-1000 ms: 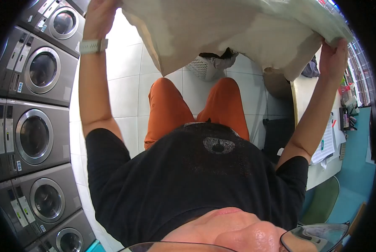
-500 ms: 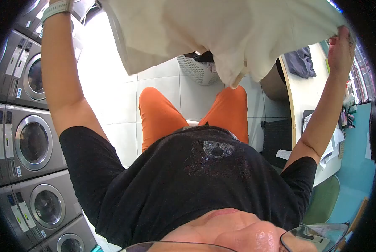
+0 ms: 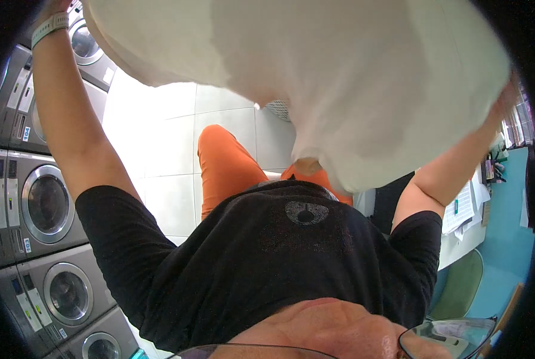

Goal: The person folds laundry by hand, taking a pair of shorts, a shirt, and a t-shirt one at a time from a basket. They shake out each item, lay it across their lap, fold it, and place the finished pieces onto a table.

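A large cream-white cloth (image 3: pixel 363 90) is spread between my raised hands and billows across the upper part of the view. Its lower edge hangs over my lap; its exact kind I cannot make out. At the top left, my left hand (image 3: pixel 53 8), with a pale watch band at the wrist, is up by the cloth's left corner, its fingers cut off by the frame edge. On the far right, my right hand (image 3: pixel 508 99) grips the cloth's other side; it is blurred and partly covered by the fabric.
Stacked grey front-loading machines (image 3: pixel 47 203) line the left side. Beneath the cloth, part of a white laundry basket (image 3: pixel 278 109) shows on the tiled floor (image 3: pixel 168 143). To the right are a desk (image 3: pixel 463 248) with papers (image 3: pixel 462 209) and a green chair (image 3: pixel 459 287).
The cloth has swung up and toward me, ballooning out and covering more of the basket, desk and my right knee. My left hand has moved outward to the left; my right hand has shifted slightly outward and down.
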A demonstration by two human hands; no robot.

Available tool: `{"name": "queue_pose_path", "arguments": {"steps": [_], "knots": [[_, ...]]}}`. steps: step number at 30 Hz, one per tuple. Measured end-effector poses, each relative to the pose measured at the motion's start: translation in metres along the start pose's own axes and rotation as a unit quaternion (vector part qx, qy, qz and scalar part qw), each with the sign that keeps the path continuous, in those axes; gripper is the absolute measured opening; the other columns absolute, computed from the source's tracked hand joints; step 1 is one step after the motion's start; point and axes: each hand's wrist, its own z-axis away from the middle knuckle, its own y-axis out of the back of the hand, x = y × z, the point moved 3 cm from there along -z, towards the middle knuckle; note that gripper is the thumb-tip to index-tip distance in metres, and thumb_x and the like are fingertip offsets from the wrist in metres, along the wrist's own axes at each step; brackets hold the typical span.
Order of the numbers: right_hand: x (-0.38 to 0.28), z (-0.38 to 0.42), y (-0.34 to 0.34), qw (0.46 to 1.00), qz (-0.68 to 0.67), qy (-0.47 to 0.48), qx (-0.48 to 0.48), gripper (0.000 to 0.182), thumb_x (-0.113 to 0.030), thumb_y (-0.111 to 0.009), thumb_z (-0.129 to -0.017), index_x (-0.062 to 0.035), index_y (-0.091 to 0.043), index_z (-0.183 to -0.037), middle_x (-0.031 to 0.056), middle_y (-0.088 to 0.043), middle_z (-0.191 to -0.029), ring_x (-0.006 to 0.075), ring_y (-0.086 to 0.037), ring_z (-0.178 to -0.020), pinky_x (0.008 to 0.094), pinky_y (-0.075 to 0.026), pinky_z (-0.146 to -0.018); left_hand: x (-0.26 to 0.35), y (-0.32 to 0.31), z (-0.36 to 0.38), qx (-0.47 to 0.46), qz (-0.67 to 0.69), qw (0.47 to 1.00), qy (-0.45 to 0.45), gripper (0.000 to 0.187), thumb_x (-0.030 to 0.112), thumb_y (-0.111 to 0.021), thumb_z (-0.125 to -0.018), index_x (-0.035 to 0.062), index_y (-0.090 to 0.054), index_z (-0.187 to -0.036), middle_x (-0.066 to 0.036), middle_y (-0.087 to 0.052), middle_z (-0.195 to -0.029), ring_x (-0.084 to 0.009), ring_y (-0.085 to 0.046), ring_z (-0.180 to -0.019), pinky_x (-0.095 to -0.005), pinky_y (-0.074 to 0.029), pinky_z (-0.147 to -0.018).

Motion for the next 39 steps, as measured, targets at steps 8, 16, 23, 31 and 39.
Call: {"name": "queue_pose_path", "arguments": {"steps": [8, 16, 23, 31, 39], "knots": [[0.147, 0.187, -0.073, 0.719, -0.412, -0.559, 0.002, 0.05, -0.038, -0.053, -0.084, -0.002, -0.052, -0.119, 0.0114, -0.061, -0.111, 0.0252, -0.059, -0.101, 0.0375, -0.045, -0.09, -0.059, 0.111, -0.041, -0.182, -0.537, 0.81, -0.153, 0.085, 0.02, -0.065, -0.051, -0.0082, -0.04, -0.127, -0.026, -0.041, -0.132, -0.0396, -0.043, -0.118, -0.0373, -0.036, -0.101], [0.203, 0.158, -0.051, 0.807, -0.185, -0.518, -0.215, 0.047, -0.037, -0.055, -0.089, 0.0006, -0.053, -0.117, 0.0109, -0.061, -0.109, 0.0182, -0.06, -0.099, 0.0323, -0.048, -0.087, -0.057, 0.134, 0.035, 0.162, -0.105, 0.97, 0.151, 0.035, 0.026, -0.041, -0.097, 0.0026, -0.048, -0.122, -0.01, -0.055, -0.119, -0.0238, -0.05, -0.113, -0.0376, -0.039, -0.097], [0.178, 0.097, -0.028, 0.811, -0.024, -0.486, -0.325, 0.054, -0.045, -0.048, -0.091, 0.0032, -0.053, -0.116, 0.0085, -0.061, -0.106, 0.0137, -0.057, -0.096, 0.0268, -0.045, -0.084, -0.071, 0.175, 0.112, 0.239, -0.133, 0.945, 0.18, 0.039, 0.025, -0.049, -0.094, 0.001, -0.043, -0.124, -0.011, -0.053, -0.121, -0.0219, -0.052, -0.111, -0.0371, -0.046, -0.09], [0.169, 0.063, -0.015, 0.822, 0.206, -0.424, -0.32, 0.06, -0.055, -0.045, -0.089, -0.0003, -0.058, -0.109, -0.0018, -0.054, -0.082, 0.0058, -0.043, -0.07, 0.0194, -0.035, -0.061, -0.102, 0.201, 0.133, 0.22, -0.051, 0.951, 0.212, 0.029, 0.027, -0.047, -0.095, 0.0058, -0.052, -0.113, -0.005, -0.059, -0.109, -0.0173, -0.056, -0.1, -0.0339, -0.046, -0.085], [0.157, 0.054, -0.017, 0.906, 0.033, -0.39, -0.16, 0.068, -0.058, -0.052, -0.082, 0.0023, -0.054, -0.112, 0.0115, -0.061, -0.105, 0.0171, -0.06, -0.097, 0.0307, -0.05, -0.081, -0.105, 0.204, 0.122, 0.162, -0.089, 0.952, 0.243, 0.027, 0.027, -0.047, -0.095, 0.0061, -0.053, -0.111, -0.007, -0.059, -0.105, -0.0179, -0.057, -0.098, -0.0338, -0.047, -0.085]]}}
